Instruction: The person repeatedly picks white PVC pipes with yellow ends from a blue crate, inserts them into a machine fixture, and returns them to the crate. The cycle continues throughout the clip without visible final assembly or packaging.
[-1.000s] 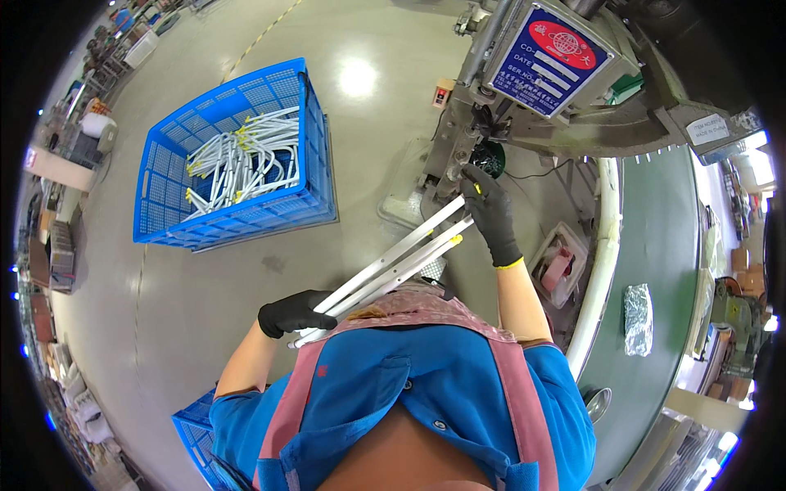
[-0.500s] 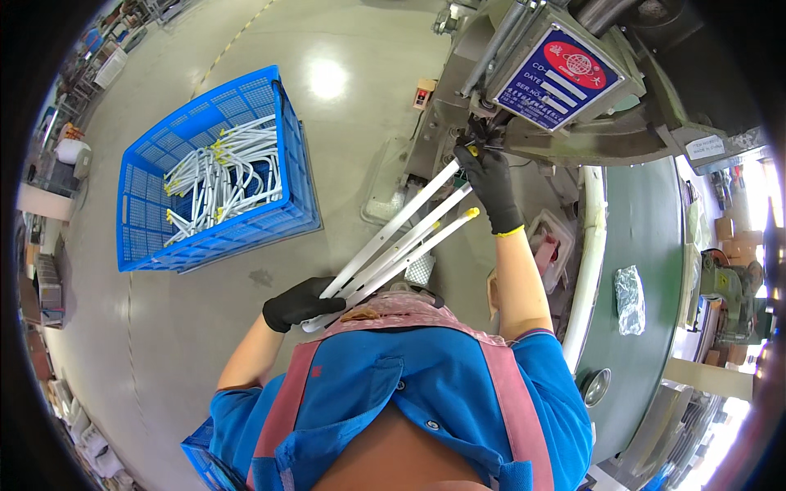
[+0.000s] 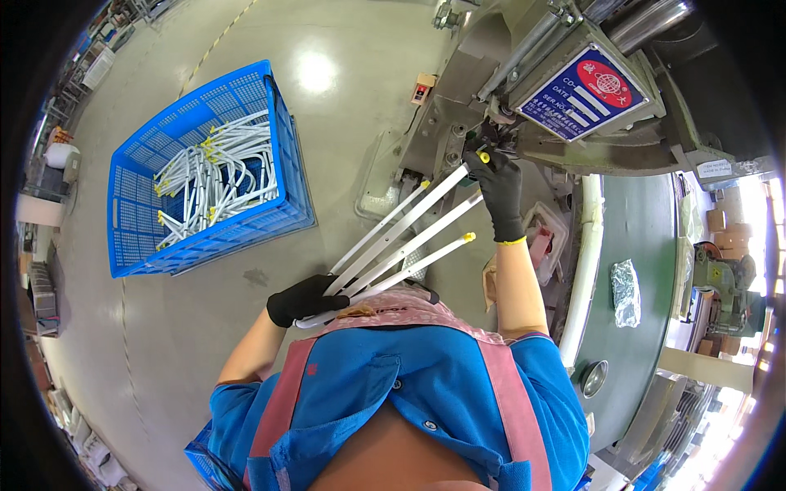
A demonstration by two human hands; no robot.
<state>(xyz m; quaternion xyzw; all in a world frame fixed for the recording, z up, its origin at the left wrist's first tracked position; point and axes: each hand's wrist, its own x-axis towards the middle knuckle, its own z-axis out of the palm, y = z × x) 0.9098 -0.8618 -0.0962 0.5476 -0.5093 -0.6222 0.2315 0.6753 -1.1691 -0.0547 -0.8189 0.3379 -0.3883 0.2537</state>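
Several white metal tubes (image 3: 401,223) with yellow end caps fan out in front of my apron, joined or gathered at their lower left end. My left hand (image 3: 304,302), in a black glove, is wrapped round that gathered end. The far end of one tube, with its yellow cap (image 3: 484,157), is gripped by my right hand (image 3: 498,188), gloved in black too, beside the machine's tooling (image 3: 498,135). A second tube runs up to the right hand's wrist, its end hidden there. Two other tubes end free, one capped in yellow at the right, one at the upper left.
At the left a blue plastic crate (image 3: 292,176) holds a pile of similar white tubes (image 3: 221,176). A large grey machine (image 3: 696,106) with a blue plate stands at upper right. Right of me runs a green bench (image 3: 643,237) bearing a clear plastic bag (image 3: 625,293) and a metal bowl (image 3: 595,379).
The tubes have spread wider apart, and one now shows at the upper left of the bunch. My right hand has shifted slightly down and right, away from the machine's tooling.
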